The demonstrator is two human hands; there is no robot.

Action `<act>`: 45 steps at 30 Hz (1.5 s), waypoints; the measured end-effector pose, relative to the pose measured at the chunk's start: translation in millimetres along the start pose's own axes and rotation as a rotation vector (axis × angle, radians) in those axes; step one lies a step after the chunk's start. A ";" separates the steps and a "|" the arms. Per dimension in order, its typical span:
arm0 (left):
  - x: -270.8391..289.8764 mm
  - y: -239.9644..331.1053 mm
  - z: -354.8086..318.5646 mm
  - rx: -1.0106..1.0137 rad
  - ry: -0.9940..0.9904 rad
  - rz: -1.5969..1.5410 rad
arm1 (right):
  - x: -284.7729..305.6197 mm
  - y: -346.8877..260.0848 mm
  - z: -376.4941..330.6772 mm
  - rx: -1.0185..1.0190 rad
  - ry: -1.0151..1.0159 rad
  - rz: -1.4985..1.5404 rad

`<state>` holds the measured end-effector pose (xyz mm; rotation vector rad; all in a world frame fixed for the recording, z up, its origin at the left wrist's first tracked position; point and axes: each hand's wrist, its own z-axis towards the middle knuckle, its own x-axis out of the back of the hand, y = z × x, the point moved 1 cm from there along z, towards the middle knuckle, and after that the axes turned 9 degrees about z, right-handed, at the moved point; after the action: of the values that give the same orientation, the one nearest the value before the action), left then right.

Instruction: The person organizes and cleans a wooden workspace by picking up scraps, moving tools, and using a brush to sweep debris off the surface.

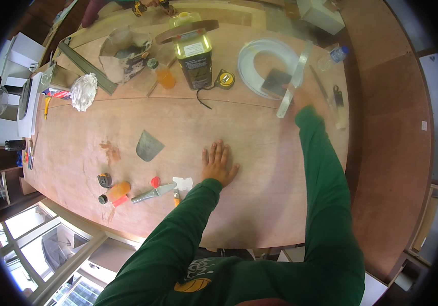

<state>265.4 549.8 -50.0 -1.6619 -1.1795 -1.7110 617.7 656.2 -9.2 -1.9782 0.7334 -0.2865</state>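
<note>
Left hand lies flat and released, fingers spread, on the reddish plywood worktop. Right hand, blurred toward two o'clock, grips a clear plastic strip; its long axis runs from one o'clock down to seven. A window shows at seven o'clock and a dark floor at three. At twelve o'clock stands a rectangular olive metal can with a pale label on top, a yellow tape measure just beside it. A small orange bottle lies at nine o'clock of the left hand.
</note>
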 end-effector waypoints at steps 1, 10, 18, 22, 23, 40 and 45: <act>-0.1 -1.9 0.3 0.007 -0.008 0.001 | -2.6 -7.6 1.3 -0.039 0.045 -0.039; 1.4 1.6 4.4 -0.035 -0.064 -0.040 | 66.3 -1.6 57.2 0.486 0.272 -1.111; -0.1 -4.2 3.8 -0.027 -0.063 -0.035 | 76.7 12.5 90.8 0.620 0.278 -1.145; 3.2 -8.3 -2.1 -0.025 -0.045 -0.063 | 75.9 9.8 85.5 0.534 0.170 -1.017; 3.0 -10.6 -4.1 -0.021 -0.030 -0.075 | 68.2 8.2 76.6 0.664 0.206 -1.063; 11.2 -39.6 -72.5 -0.131 0.306 -0.440 | -199.7 111.7 -276.4 0.310 -0.563 -0.698; 23.0 -114.6 -222.1 -0.124 0.300 -0.494 | -251.0 212.0 -313.9 0.051 -0.588 -1.068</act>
<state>45.3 430.5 -32.7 -1.1741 -1.4353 -2.2775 187.8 508.7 -8.4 -2.0805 -0.7387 -0.3038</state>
